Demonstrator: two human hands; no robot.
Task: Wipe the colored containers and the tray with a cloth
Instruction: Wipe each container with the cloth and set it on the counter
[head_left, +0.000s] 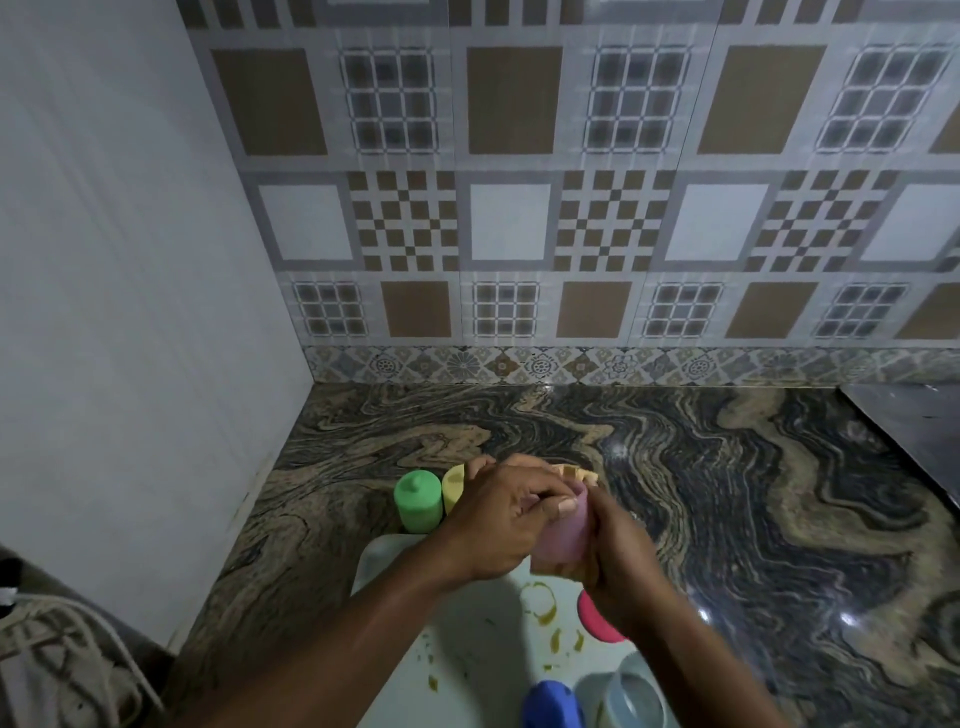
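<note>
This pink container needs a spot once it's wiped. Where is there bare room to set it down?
The widest bare patch is the counter right of the right hand, back to the tiled wall. Counter behind the green container and yellow container is free too. Crowded: the tray's near end, with red lid, blue piece and clear jar.

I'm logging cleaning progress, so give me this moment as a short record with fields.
held: pink container, gripped by left hand and right hand above the tray
cloth: tan piece showing behind the hands, probably the cloth
tray: white tray, yellowish ring stains on it
upright by tray's far left corner: green container, yellow container
tray's near end: blue container, clear container
surface: marbled stone counter
</note>
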